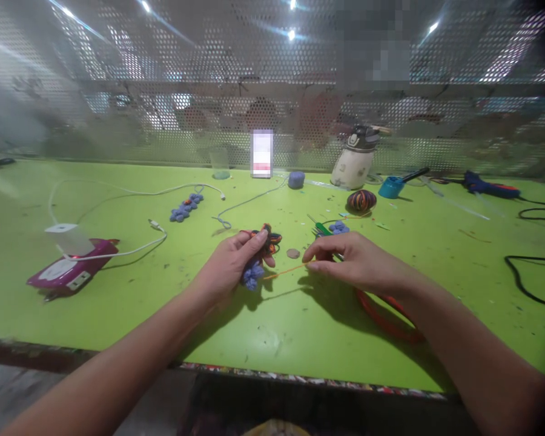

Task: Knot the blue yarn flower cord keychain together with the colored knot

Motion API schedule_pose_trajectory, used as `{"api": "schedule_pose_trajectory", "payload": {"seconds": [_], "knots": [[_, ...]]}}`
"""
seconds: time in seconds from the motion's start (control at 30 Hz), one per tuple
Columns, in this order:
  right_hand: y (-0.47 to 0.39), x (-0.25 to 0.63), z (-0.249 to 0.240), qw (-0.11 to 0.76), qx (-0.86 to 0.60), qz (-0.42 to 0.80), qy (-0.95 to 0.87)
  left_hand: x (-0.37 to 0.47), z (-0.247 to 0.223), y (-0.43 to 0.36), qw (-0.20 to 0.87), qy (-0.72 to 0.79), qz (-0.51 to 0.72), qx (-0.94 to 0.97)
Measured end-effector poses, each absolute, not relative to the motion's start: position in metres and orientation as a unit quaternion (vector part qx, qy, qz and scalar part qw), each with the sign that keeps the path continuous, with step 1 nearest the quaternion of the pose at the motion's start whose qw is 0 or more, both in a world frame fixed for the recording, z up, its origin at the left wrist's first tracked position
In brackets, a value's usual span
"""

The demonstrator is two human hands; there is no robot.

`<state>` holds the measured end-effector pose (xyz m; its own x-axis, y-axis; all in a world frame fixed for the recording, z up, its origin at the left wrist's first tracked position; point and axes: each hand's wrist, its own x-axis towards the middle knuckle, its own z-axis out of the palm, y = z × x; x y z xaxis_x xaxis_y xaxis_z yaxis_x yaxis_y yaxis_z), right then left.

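Observation:
My left hand (236, 257) is closed, thumb on top, around a small crocheted piece (270, 239) in dark and orange yarn. Purple crocheted petals (253, 275) hang below those fingers. From there an orange yarn strand (285, 272) stretches across to my right hand (352, 260), whose thumb and forefinger pinch its end. Just beyond the right hand lie a green-handled tool (320, 228) and a purple crocheted flower (339, 227). Between the hands, a small round brownish disc (293, 253) rests on the table. Under the right wrist is an orange-red loop (381, 309), partly hidden.
Behind stand a lit phone (261, 154), a purple yarn roll (296, 180), a multicoloured yarn ball (362, 200), a pale jug (354, 158) and a teal cup (391, 187). A glue gun (490, 185) lies right. Left are a purple power strip (72, 269) and a purple crocheted strip (186, 208).

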<state>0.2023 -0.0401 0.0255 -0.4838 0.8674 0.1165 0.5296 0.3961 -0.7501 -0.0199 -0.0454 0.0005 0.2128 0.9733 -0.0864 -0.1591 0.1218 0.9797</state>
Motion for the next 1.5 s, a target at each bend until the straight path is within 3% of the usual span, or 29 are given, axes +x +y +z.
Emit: {"api": "schedule_pose_trajectory", "payload": {"seconds": [0.17,0.27,0.43,0.7,1.17,1.37,1.5], "knots": [[-0.038,0.213,0.035,0.278,-0.436,0.313,-0.797,-0.020,0.000,-0.046,0.620,0.432,0.445,0.480],[-0.039,0.216,0.037,0.276,-0.426,0.387,-0.770,-0.020,0.002,-0.045,0.642,0.427,0.437,0.464],[-0.042,0.200,0.023,0.378,-0.414,0.568,-0.602,-0.017,0.004,-0.049,0.672,0.396,0.418,0.467],[-0.047,0.175,0.015,0.359,-0.401,0.657,-0.527,-0.015,-0.003,-0.050,0.685,0.386,0.412,0.460],[-0.051,0.172,0.012,0.391,-0.413,0.610,-0.552,-0.013,-0.002,-0.052,0.699,0.387,0.410,0.439],[-0.054,0.168,0.011,0.383,-0.441,0.525,-0.619,-0.015,-0.005,-0.049,0.709,0.380,0.394,0.444],[-0.054,0.168,0.011,0.353,-0.452,0.464,-0.675,-0.024,-0.003,-0.043,0.683,0.415,0.319,0.509]]}}
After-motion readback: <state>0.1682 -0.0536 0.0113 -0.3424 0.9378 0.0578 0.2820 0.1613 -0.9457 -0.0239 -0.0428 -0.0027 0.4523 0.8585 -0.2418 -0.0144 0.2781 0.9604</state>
